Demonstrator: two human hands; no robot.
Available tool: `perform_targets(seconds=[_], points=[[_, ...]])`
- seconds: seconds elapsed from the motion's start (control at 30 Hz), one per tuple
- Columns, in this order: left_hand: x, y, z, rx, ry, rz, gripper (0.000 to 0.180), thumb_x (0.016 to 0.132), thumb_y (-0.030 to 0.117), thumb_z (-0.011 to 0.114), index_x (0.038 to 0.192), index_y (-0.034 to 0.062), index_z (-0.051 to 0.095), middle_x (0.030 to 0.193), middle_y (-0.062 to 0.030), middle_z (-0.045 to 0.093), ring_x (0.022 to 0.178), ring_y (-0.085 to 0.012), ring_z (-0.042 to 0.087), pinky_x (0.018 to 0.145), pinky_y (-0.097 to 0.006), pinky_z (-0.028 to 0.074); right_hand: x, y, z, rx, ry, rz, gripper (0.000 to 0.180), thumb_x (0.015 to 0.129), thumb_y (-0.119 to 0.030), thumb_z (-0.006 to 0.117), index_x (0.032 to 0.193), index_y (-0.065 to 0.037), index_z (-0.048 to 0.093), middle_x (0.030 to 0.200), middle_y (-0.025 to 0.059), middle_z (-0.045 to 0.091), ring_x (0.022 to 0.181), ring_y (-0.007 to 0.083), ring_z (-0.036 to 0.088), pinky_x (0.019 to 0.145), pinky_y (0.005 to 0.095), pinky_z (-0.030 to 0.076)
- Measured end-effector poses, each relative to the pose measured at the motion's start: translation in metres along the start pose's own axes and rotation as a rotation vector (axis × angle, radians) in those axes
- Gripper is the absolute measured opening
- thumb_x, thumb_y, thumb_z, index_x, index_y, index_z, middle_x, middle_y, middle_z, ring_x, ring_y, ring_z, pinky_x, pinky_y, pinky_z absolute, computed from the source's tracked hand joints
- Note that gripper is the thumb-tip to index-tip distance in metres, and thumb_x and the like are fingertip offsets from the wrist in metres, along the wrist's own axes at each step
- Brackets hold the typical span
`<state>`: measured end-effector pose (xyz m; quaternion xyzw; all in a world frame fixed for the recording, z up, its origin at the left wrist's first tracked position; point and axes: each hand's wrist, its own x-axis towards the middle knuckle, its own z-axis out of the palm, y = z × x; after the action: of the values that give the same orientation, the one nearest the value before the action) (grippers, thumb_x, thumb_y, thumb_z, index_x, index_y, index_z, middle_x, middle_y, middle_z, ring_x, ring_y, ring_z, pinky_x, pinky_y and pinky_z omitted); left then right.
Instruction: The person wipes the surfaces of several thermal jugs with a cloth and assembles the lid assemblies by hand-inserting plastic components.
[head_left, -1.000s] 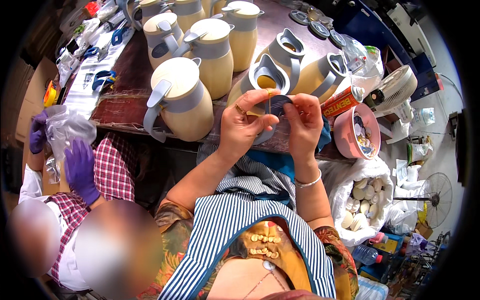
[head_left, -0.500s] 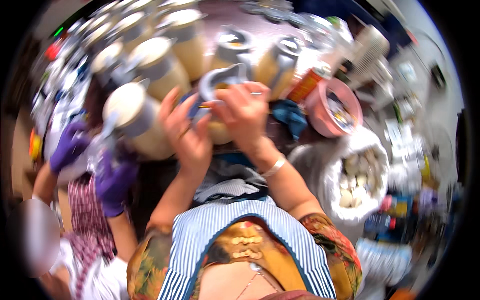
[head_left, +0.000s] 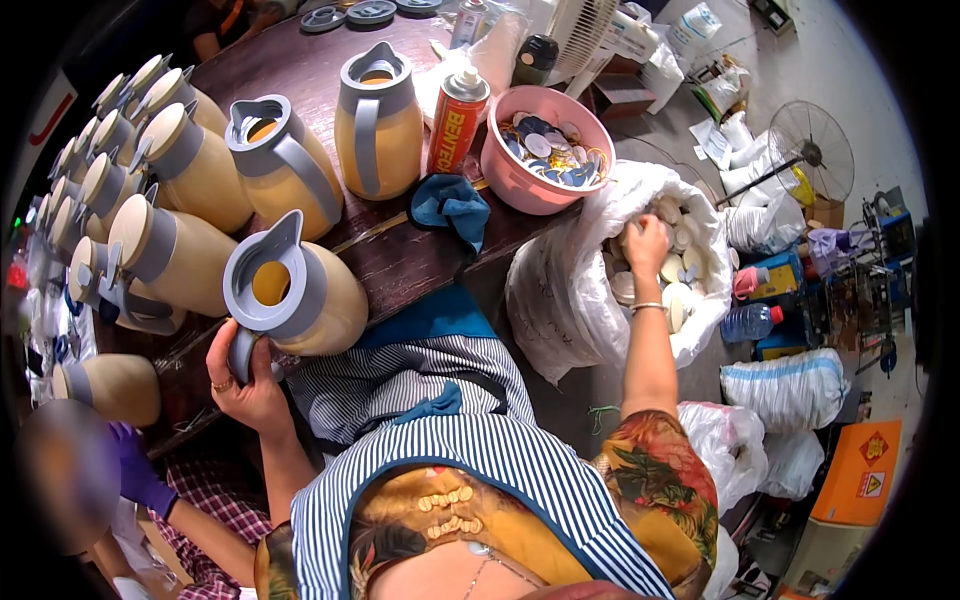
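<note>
A beige vacuum jug (head_left: pixel 335 300) with a grey collar and spout stands at the table's near edge, its top uncovered and an amber-orange inside showing. My left hand (head_left: pixel 248 390) is closed around its grey handle. Over to the right, my right hand (head_left: pixel 645 248) reaches into a white plastic sack (head_left: pixel 560 310) of round cream lids (head_left: pixel 680 300). Its fingers are curled down among the lids, and whatever they grip is hidden. Two more uncovered jugs stand behind: one jug (head_left: pixel 295 195) at the left, another jug (head_left: pixel 375 145) farther back.
Several jugs with cream tops (head_left: pixel 195 175) crowd the left. A pink tub (head_left: pixel 535 190) of discs, a red spray can (head_left: pixel 455 120) and a blue cloth (head_left: pixel 450 212) lie between jugs and sack. A co-worker's purple-gloved hand (head_left: pixel 145 470) is at lower left.
Both hands were together at a jug's grey top. Now the left holds the jug's handle, while the right has gone into the sack. The view has turned rightward.
</note>
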<state>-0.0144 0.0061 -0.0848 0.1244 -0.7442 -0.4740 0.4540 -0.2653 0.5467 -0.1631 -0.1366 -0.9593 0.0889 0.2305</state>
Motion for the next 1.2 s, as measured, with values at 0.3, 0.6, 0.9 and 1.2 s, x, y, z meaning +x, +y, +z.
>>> perform_targets(seconds=[0.3,0.6,0.9,1.2], points=[[0.007,0.011,0.005,-0.089,-0.015,-0.056,0.037,0.078,-0.004,0.075,0.114,0.0038,0.067,0.109,-0.0087,0.069,0.102,-0.0152,0.063,0.091,-0.03,0.049,0.018,0.087,0.111,-0.358,0.029,-0.19,0.037,0.088,-0.025,0.058,0.116,-0.002,0.064,0.102,0.017,0.071,0.093,0.0352,0.068,0.084,0.0462,0.053],[-0.003,0.036,-0.004,-0.118,-0.167,0.011,0.046,0.071,0.01,0.087,0.109,0.0065,0.061,0.08,-0.0068,0.068,0.069,-0.0104,0.065,0.063,-0.024,0.052,-0.077,-0.206,-0.14,1.266,-0.14,-0.389,0.044,0.101,-0.024,0.045,0.14,-0.004,0.044,0.137,0.0193,0.05,0.116,0.0286,0.056,0.1,0.0405,0.044],[0.001,0.052,-0.016,-0.165,-0.246,0.056,0.037,0.069,0.014,0.088,0.091,0.0062,0.059,0.082,-0.0089,0.069,0.073,-0.0219,0.07,0.065,-0.03,0.054,-0.115,-0.367,-0.194,1.082,-0.646,-1.446,0.047,0.095,-0.032,0.053,0.135,-0.007,0.053,0.141,0.022,0.044,0.124,0.0385,0.048,0.103,0.0437,0.04],[0.02,0.035,-0.035,-0.359,-0.395,0.024,0.037,0.069,0.023,0.087,0.091,0.0081,0.061,0.075,-0.0092,0.067,0.068,-0.0275,0.068,0.06,-0.034,0.052,-0.129,-0.384,-0.198,1.009,-0.72,-1.882,0.061,0.08,-0.045,0.065,0.127,-0.006,0.061,0.119,0.0214,0.057,0.104,0.0372,0.059,0.092,0.0455,0.048]])
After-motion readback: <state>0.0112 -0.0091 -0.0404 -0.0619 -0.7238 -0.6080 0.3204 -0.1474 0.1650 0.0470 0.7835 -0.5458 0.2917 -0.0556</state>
